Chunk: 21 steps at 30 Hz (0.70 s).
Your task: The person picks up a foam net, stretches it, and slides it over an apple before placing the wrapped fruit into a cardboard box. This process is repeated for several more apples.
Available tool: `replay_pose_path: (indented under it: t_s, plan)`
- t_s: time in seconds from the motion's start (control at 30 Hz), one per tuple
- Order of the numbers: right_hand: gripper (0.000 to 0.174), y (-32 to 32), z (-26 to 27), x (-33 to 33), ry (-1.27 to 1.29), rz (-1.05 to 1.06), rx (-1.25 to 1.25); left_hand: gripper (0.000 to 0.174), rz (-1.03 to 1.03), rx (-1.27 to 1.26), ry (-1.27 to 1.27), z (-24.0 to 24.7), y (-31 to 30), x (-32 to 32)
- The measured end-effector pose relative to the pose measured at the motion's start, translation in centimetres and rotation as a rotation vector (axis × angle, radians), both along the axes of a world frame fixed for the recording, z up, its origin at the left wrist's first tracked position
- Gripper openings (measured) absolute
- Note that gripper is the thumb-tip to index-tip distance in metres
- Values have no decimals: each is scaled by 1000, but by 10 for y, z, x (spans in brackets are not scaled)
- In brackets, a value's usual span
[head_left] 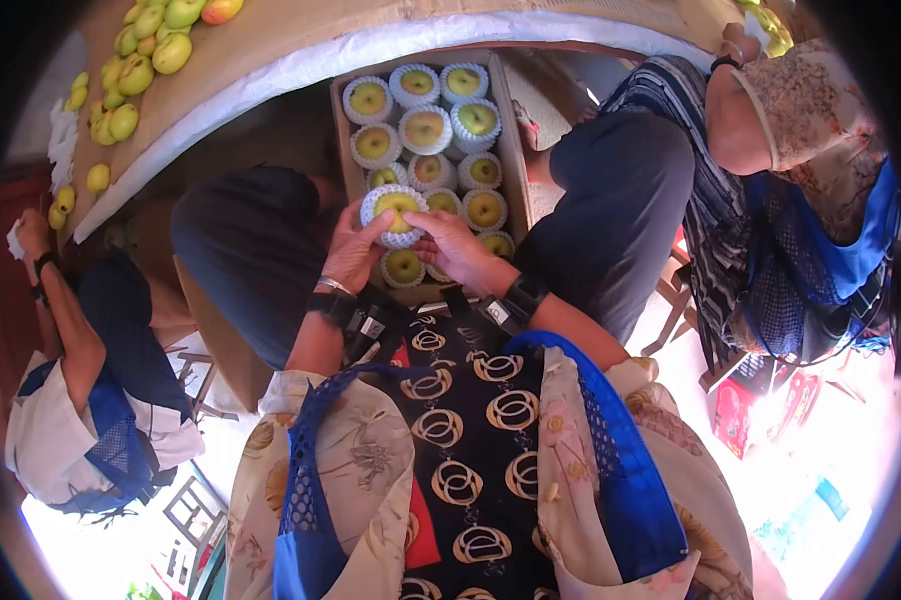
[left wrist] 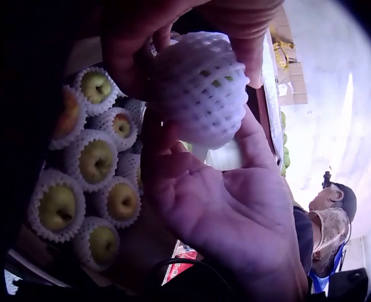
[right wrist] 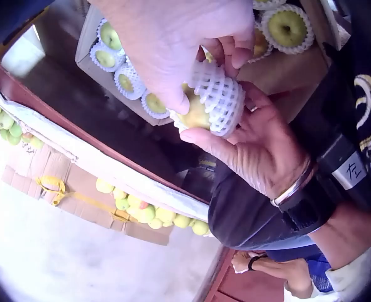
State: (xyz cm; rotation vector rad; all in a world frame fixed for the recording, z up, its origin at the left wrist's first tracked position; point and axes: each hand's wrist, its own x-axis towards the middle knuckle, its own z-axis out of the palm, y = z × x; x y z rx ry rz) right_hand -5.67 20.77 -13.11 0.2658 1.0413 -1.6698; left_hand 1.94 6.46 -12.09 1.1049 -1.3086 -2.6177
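A yellow-green apple [head_left: 398, 208] in a white foam net sleeve is held up over the carton between both hands. My left hand [head_left: 350, 252] grips it from the left and below; in the left wrist view the palm [left wrist: 232, 201] lies under the netted apple [left wrist: 201, 88]. From the other side, my right hand [head_left: 458, 248] pinches the sleeve's edge, its thumb on the bare skin of the apple [right wrist: 197, 116] in the right wrist view. Below them, the open carton [head_left: 512, 150] holds rows of netted apples [head_left: 423, 128].
A covered table [head_left: 300, 35] with loose apples [head_left: 135, 75] curves across the far side, above the carton. My knees flank the carton. Another person [head_left: 110, 400] sits at the left, and one more [head_left: 800, 120] at the right.
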Motion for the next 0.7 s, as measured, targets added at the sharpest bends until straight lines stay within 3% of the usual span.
replay_pose_path:
  t_s: [0.13,0.23,0.33,0.43,0.57,0.63,0.67,0.7]
  plan:
    - [33,-4,-6,1,-75,39,51,55,-38,136,-49,-8,-5,-1]
    - [35,-6,-10,-4,-111,-63,62,44,-125,142,-81,-2,-5,-13]
    - [36,-2,-17,-12,-74,-151,184,45,-125,138,-21,-29,6,-28]
    - [39,0,-28,-17,100,-417,283,44,-200,218,-8,-53,17,-50]
    - [48,11,-67,-42,250,-568,366,54,-184,109,-173,-85,33,-79]
    - [52,11,-80,-50,241,-646,466,61,-239,31,-256,-68,38,-85]
    - [40,6,-92,-54,302,-662,544,61,-257,7,-267,-71,36,-89]
    - [41,0,-96,-59,258,-663,565,62,-272,-18,-278,-73,32,-95]
